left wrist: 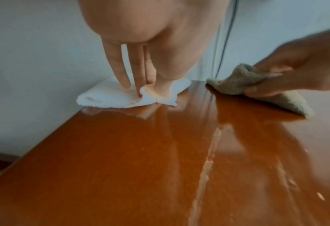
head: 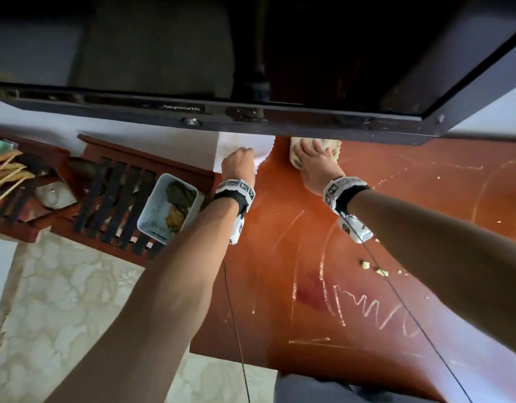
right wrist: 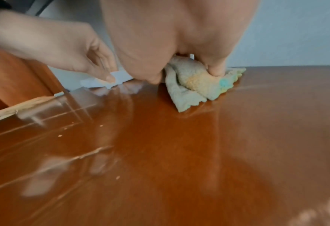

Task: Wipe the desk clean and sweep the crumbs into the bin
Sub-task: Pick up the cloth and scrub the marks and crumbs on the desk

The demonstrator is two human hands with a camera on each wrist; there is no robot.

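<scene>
The red-brown wooden desk (head: 352, 286) carries pale scribbled streaks and scattered crumbs (head: 367, 266). At its far left corner, by the wall, my left hand (head: 245, 154) presses down on a white cloth (left wrist: 106, 97) and bunches a fold of it between thumb and fingers (left wrist: 121, 76). Just to the right, my right hand (head: 315, 154) grips a crumpled beige cloth (right wrist: 191, 82) against the desk, thumb on top. The two cloths lie a short gap apart. A pale rectangular bin (head: 152, 205) holding rubbish stands left of the desk, below its level.
A black television (head: 251, 112) hangs low over the desk's back edge and hides the fingertips in the head view. A dark slatted wooden bench (head: 114, 199) bears the bin. Wooden sticks (head: 9, 173) lie far left. Pale patterned floor (head: 62, 301) is below.
</scene>
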